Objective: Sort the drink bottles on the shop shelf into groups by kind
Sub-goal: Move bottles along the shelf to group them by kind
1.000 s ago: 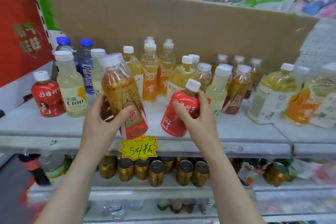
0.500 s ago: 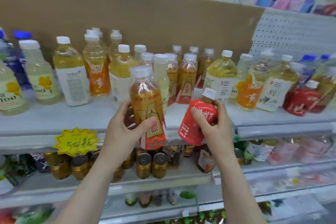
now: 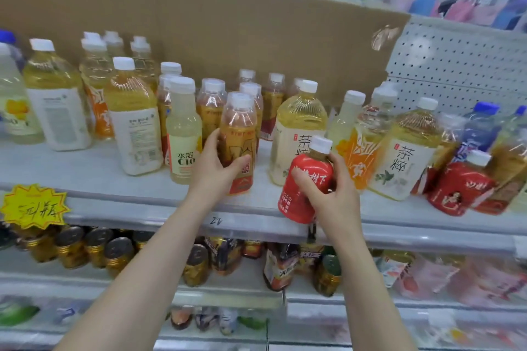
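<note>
Presently we hold two bottles, one per hand. Our left hand (image 3: 216, 168) is wrapped around the amber tea bottle (image 3: 238, 145), thumb across its label and fingers behind; the bottle stands upright with its base at or just above the shelf (image 3: 128, 194), directly in front of the cluster of like amber bottles (image 3: 212, 105) by the cardboard backing (image 3: 228, 31). We judge this one is being set down with its own kind.

Our right hand (image 3: 332, 194) is closed around the red bottle (image 3: 306, 182), thumb on the front label, fingers curled behind the neck. It is lifted off the shelf, in front of the shelf's front edge, long axis tilted with the white cap leaning up and to the right.

Landmark for the coming move: the red bottle on the shelf (image 3: 459, 191), same red wrap as far as we can tell. It lies to the right of the held red bottle, roughly level with it, near the shelf's front edge. Between the two stand a large yellow tea bottle (image 3: 405, 157) and an orange-labelled bottle (image 3: 359, 151), both set farther back. The right hand is clearly the nearer one.

Judgement: carry the red bottle rightward along the front edge, right it, set it just beside its match.
</note>
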`<state>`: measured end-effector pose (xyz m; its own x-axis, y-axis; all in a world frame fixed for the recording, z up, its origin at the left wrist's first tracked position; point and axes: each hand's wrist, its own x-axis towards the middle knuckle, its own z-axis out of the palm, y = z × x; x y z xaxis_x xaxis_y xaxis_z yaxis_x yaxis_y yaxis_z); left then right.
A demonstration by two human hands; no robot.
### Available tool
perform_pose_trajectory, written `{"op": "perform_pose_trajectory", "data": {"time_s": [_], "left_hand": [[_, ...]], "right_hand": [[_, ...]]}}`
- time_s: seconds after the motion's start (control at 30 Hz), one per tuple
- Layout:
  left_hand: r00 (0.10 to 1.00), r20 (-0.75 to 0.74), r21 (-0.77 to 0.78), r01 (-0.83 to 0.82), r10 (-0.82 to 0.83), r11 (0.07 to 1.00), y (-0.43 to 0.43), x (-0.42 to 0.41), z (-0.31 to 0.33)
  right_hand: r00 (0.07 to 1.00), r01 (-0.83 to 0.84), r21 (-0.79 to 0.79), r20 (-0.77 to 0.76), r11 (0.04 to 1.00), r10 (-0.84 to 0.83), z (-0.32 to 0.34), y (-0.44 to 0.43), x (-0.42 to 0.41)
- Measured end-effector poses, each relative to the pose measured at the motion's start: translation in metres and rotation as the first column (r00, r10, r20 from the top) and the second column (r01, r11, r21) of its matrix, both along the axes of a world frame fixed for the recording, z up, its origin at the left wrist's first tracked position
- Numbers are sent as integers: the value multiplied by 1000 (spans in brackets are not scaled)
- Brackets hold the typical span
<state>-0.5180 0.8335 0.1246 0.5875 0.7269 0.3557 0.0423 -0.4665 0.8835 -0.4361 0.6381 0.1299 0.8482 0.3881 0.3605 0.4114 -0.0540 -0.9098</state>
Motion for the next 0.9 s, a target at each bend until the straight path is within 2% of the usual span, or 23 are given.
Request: {"op": "perform_pose_trajectory", "data": {"time_s": [0.13,0.3,0.37,0.4,0.47,0.53,0.57,0.6,0.67,0.7,0.8,0.9], "left_hand": [[997,-65,48,-45,48,998,4,20,-8],[996,-82,121,-14,24,993,12,28,-12],[993,-89,142,-68,81,987,7,28,-13],[985,-65,202,-142,158,969,-1,25,-13],[956,108,420,-292,272,859,-18,20,-12],[956,247,570,-276,159,774,-37,24,-9],[973,219,587,-195,78,786,-45,30,-7],[989,146,546,-87,7,833,-51,37,-2],[993,-6,310,111,-115,944,-51,58,4],[982,-59,178,188,-180,966,-49,67,8],[956,0,-160,289,-293,944,-39,91,13],[950,74,-310,311,-304,898,-35,101,18]], "right_hand": [[999,-29,19,-15,999,30,-3,-4,11],[1000,-24,27,-16,999,24,-7,-5,15],[1000,0,30,-20,1000,0,-9,-6,14],[1000,13,29,-24,999,-12,-10,-7,14],[999,37,10,-32,999,-37,-9,-11,15],[997,68,-3,-37,998,-68,-8,-15,18],[996,85,2,-40,996,-85,-7,-17,20],[994,102,5,-42,995,-102,-6,-19,21],[990,139,-8,-21,990,-139,-5,-23,22],[988,155,-21,-5,988,-155,-4,-26,23],[981,193,-45,11,980,-192,0,-36,25],[973,229,-53,-6,972,-229,2,-45,25]]}}
